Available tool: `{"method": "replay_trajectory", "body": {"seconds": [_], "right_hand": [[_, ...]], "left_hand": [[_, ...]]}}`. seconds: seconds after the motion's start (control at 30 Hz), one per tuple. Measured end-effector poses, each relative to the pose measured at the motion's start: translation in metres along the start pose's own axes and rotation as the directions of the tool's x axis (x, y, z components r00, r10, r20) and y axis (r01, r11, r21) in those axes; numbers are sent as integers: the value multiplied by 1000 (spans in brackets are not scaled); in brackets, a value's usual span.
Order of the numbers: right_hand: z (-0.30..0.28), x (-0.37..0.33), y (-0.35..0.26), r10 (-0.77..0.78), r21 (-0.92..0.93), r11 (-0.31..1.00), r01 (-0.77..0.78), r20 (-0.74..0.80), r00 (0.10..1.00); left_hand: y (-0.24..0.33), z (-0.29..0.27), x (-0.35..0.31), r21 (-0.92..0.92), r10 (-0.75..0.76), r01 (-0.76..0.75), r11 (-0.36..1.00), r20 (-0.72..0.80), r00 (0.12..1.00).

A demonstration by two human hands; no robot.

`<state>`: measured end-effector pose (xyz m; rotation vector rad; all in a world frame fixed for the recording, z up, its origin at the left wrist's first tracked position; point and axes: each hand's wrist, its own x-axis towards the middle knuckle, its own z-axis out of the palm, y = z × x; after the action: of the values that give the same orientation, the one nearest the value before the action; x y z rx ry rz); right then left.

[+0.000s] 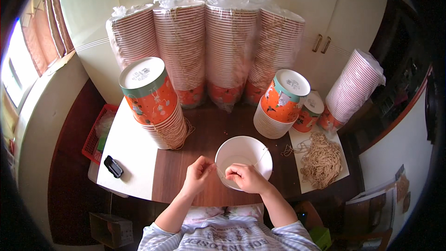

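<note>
a person in a grey-and-white striped top (227, 234) sits at the near edge of a dark brown wood-grain desk (168, 173) with white side panels. both hands are closed in fine pinches: the left hand (200, 173) at the near-left rim of a white, round, open-topped paper bucket (244, 148), the right hand (246, 177) over its mouth. each seems to grip a thin beige cord (262, 156), which also runs to the far-right rim; the strand is too fine to follow fully. the bucket stands at centre front, probably so both hands reach its rim easily.

the bucket is near the front edge, leaving little room on that side; to its left, brown desktop gives the left hand space. a small black plastic case (113, 166) lies near the left edge. a tangled heap of beige cord (321, 160) sits on the right panel, likely for easy reach.

farther back, upside-down stacks of orange-and-green paper buckets stand left (151, 102) and right (282, 104). four tall plastic-wrapped stacks (232, 46) close off the back, before cream cabinet doors (316, 0).
</note>
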<state>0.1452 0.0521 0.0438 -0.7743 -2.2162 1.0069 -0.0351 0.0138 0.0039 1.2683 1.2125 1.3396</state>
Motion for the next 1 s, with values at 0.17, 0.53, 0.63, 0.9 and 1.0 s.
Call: {"method": "replay_trajectory", "body": {"seconds": [0.17,0.53,0.63,0.9,1.0], "right_hand": [[1,-2,2,137,244,962,-119,-58,989],[-3,3,-8,46,118,992,-35,-86,995],[2,1,-4,95,279,959,-51,-146,985],[2,-5,-5,71,459,887,45,-233,970],[-2,-9,-8,54,599,789,137,-290,956]], "left_hand": [[-5,-12,-3,297,41,-46,954,25,999],[45,4,-2,602,469,-537,591,285,836],[48,6,-2,603,488,-537,590,263,832],[43,4,-4,650,483,-513,561,246,840],[20,-4,-5,648,488,-501,574,221,845]]}}
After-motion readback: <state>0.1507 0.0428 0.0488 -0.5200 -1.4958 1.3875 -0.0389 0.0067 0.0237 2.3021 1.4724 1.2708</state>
